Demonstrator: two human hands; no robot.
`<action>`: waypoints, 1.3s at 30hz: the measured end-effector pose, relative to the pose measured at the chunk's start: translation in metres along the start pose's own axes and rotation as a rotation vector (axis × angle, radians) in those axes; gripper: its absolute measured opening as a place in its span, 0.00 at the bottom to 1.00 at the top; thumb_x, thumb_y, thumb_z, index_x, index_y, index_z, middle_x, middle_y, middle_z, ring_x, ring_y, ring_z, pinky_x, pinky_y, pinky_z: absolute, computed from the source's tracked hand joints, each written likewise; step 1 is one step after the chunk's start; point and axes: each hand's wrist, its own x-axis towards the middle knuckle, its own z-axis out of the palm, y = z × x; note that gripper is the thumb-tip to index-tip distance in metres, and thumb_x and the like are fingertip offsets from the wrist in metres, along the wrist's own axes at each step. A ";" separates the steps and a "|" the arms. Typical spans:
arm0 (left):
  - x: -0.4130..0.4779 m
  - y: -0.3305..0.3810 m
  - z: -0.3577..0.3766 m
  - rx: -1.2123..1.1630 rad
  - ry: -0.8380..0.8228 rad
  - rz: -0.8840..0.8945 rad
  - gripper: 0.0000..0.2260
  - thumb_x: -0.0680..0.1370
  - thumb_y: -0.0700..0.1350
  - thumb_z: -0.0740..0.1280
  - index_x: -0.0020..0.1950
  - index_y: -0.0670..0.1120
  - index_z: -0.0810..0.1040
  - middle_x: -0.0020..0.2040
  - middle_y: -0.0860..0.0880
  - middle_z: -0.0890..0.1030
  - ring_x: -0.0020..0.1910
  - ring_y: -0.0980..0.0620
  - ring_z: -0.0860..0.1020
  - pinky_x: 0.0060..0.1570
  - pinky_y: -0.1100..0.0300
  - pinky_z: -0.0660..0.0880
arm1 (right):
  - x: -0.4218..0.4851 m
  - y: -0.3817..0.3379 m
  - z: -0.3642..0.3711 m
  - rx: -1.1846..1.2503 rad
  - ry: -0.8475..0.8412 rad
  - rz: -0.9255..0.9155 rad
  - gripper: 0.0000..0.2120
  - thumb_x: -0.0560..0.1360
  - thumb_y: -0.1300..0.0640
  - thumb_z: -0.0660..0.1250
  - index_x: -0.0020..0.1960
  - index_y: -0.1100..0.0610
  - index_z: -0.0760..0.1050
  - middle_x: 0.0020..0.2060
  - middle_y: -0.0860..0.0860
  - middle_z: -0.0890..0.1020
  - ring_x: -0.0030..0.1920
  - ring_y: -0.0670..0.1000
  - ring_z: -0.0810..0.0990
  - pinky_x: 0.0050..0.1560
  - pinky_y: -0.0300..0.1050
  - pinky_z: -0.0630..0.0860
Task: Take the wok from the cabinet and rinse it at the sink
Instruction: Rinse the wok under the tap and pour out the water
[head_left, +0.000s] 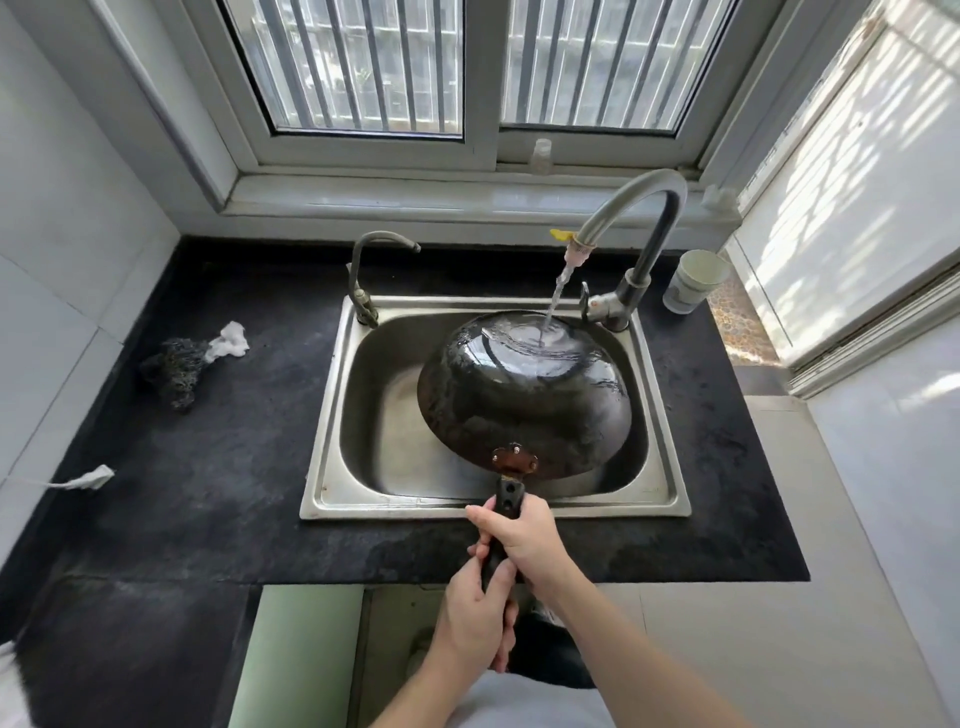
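Sink (332, 415): steel basin set in the black counter (208, 467), tap (639, 208) running.
Wok (524, 395): dark, wet and glossy, turned bottom-up over the basin, the stream landing on its far side.
Handle (506, 499): black, riveted bracket showing rust.
Right hand (524, 540): wrapped tight round the handle, nearer the wok.
Left hand (475, 623): clenched round the handle's end.
Hidden: wok's inside faces down, unseen.

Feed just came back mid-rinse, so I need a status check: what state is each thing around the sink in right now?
wok: upside down over the sink, water hitting its underside
large tap: running
small tap: no water visible
sink: no pooled water visible
paper cup: upright
left hand: gripping the wok handle
right hand: gripping the wok handle
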 end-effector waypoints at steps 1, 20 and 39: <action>0.001 0.001 0.000 0.010 -0.004 0.005 0.13 0.82 0.49 0.59 0.49 0.41 0.76 0.29 0.45 0.76 0.19 0.50 0.72 0.19 0.59 0.70 | 0.000 0.000 -0.002 -0.003 0.002 0.001 0.08 0.77 0.60 0.73 0.43 0.61 0.75 0.29 0.52 0.79 0.30 0.49 0.80 0.44 0.50 0.84; -0.014 -0.004 -0.028 0.007 0.162 0.013 0.10 0.82 0.46 0.61 0.46 0.42 0.77 0.26 0.47 0.76 0.19 0.52 0.71 0.19 0.60 0.66 | 0.009 0.006 0.035 0.000 -0.154 -0.016 0.08 0.77 0.60 0.72 0.43 0.62 0.75 0.30 0.54 0.78 0.30 0.50 0.79 0.44 0.51 0.84; -0.001 0.015 -0.025 0.476 0.137 0.244 0.19 0.80 0.52 0.62 0.71 0.51 0.70 0.50 0.54 0.84 0.36 0.55 0.82 0.34 0.62 0.79 | 0.006 0.008 0.009 0.281 -0.027 0.051 0.09 0.78 0.59 0.72 0.45 0.63 0.74 0.33 0.57 0.78 0.34 0.55 0.81 0.49 0.54 0.82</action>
